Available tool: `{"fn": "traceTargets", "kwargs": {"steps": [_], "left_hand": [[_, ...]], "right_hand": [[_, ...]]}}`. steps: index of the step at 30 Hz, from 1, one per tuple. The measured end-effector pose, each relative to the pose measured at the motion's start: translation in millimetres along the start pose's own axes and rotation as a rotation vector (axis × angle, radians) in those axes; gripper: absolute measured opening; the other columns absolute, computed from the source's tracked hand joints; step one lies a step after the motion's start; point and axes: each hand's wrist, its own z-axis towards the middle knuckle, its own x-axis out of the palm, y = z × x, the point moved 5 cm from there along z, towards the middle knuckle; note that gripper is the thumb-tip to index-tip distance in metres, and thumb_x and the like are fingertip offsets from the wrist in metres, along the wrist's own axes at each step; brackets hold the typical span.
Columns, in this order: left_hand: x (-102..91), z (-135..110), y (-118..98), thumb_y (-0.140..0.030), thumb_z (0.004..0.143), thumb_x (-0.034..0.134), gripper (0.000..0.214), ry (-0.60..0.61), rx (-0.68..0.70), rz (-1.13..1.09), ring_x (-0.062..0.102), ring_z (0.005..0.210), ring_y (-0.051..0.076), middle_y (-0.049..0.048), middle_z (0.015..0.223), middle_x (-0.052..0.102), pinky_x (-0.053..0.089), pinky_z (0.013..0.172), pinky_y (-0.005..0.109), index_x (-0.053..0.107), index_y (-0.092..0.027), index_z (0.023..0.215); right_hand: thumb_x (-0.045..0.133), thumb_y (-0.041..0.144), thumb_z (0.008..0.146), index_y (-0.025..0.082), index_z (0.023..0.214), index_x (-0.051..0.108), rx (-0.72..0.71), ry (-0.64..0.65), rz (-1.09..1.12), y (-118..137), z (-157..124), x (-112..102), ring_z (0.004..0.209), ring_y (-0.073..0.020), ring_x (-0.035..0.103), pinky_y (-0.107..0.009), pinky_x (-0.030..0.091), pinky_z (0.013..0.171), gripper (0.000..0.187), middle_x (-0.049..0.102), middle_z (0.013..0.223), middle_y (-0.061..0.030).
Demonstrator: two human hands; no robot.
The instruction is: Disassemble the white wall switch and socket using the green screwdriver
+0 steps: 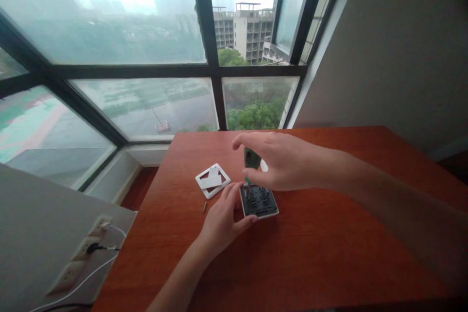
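Note:
A wall switch point(263, 208) with its dark inner mechanism showing lies on the wooden table. My left hand point(224, 217) grips it along its left side, fingers at the far corner and thumb at the near edge. Above it, my right hand point(278, 158) is closed round the green handle of a screwdriver point(252, 158). The shaft points down at the switch's far left part; whether the tip sits in a screw I cannot tell. Left of the switch lie a white frame point(199, 178) with white cover plates point(211, 181) on it, and a small screw point(204, 207).
The reddish-brown table point(310, 253) stands by large windows with dark frames point(215, 70). Wall sockets point(86, 248) with a black plug and white cables are at the lower left. A white object point(263, 165) shows partly behind my right hand.

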Motion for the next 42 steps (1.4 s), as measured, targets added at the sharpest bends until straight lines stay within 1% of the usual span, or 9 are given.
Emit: {"fn": "traceTargets", "kwargs": {"steps": [6,8,11,17,21,26,32,38,42], "left_hand": [[1.4,4,6,-0.040,0.077,0.070,0.074,0.004,-0.039,0.047,0.064,0.077,0.016,0.0091,0.142,0.042,0.052,0.076,0.034,0.032,-0.029,0.139],[1.1,6,6,-0.040,0.078,0.070,0.074,0.009,-0.038,0.068,0.065,0.079,0.017,0.0089,0.142,0.043,0.052,0.074,0.032,0.030,-0.029,0.140],[-1.5,10,3,-0.041,0.077,0.070,0.074,0.002,-0.022,0.111,0.064,0.096,0.023,0.0084,0.139,0.046,0.052,0.078,0.034,0.032,-0.028,0.139],[-5.0,24,-5,-0.045,0.076,0.071,0.073,0.056,0.025,0.195,0.059,0.111,0.030,0.0092,0.134,0.050,0.050,0.084,0.038,0.035,-0.025,0.136],[-3.1,29,-3,-0.050,0.075,0.070,0.075,0.063,0.016,0.230,0.060,0.109,0.031,0.0101,0.134,0.050,0.051,0.081,0.037,0.036,-0.023,0.136],[-0.7,26,0,-0.049,0.076,0.070,0.076,0.021,0.002,0.224,0.062,0.106,0.029,0.0081,0.135,0.050,0.051,0.081,0.037,0.034,-0.027,0.138],[-1.3,24,0,-0.049,0.076,0.070,0.073,0.003,0.008,0.171,0.060,0.109,0.028,0.0068,0.136,0.050,0.051,0.080,0.034,0.036,-0.028,0.138],[-0.8,23,2,-0.045,0.075,0.072,0.075,-0.007,-0.006,0.134,0.059,0.110,0.028,0.0066,0.138,0.048,0.049,0.084,0.035,0.037,-0.027,0.139],[0.0,23,3,-0.043,0.076,0.071,0.074,-0.011,-0.004,0.124,0.060,0.109,0.027,0.0074,0.139,0.048,0.048,0.088,0.037,0.036,-0.027,0.139]], "right_hand": [[0.039,0.047,0.093,0.021,0.098,0.062,0.209,-0.040,-0.307,-7,3,-1,0.076,-0.0268,0.066,-0.032,0.038,0.059,0.036,0.072,0.085,-0.0089],[0.045,0.037,0.089,0.021,0.104,0.061,0.178,-0.037,-0.254,-7,2,-3,0.080,-0.0252,0.066,-0.031,0.038,0.062,0.027,0.072,0.091,-0.0075],[0.054,0.028,0.081,0.022,0.120,0.055,0.104,-0.012,-0.076,-7,1,-2,0.090,-0.0225,0.065,-0.029,0.040,0.067,0.039,0.070,0.108,-0.0052],[0.043,0.056,0.088,0.020,0.106,0.063,0.215,-0.071,-0.165,-15,6,-1,0.085,-0.0267,0.064,-0.032,0.039,0.064,0.045,0.071,0.095,-0.0099],[0.047,0.035,0.088,0.020,0.102,0.063,0.158,-0.084,-0.088,-14,8,2,0.081,-0.0220,0.064,-0.030,0.039,0.066,0.026,0.070,0.089,-0.0072],[0.056,0.015,0.074,0.015,0.116,0.056,0.027,-0.030,0.149,-12,2,2,0.087,-0.0175,0.061,-0.024,0.043,0.069,0.042,0.068,0.100,-0.0073],[0.049,0.048,0.088,0.018,0.101,0.061,0.189,-0.111,-0.174,-18,0,-1,0.077,-0.0238,0.063,-0.030,0.039,0.062,0.035,0.068,0.086,-0.0097],[0.053,0.022,0.081,0.018,0.115,0.058,0.065,-0.058,0.029,-15,-2,1,0.082,-0.0189,0.062,-0.027,0.041,0.067,0.034,0.069,0.097,-0.0074],[0.055,0.030,0.084,0.016,0.115,0.057,0.092,-0.080,0.040,-16,-7,0,0.086,-0.0205,0.062,-0.028,0.041,0.069,0.034,0.069,0.100,-0.0090]]}}
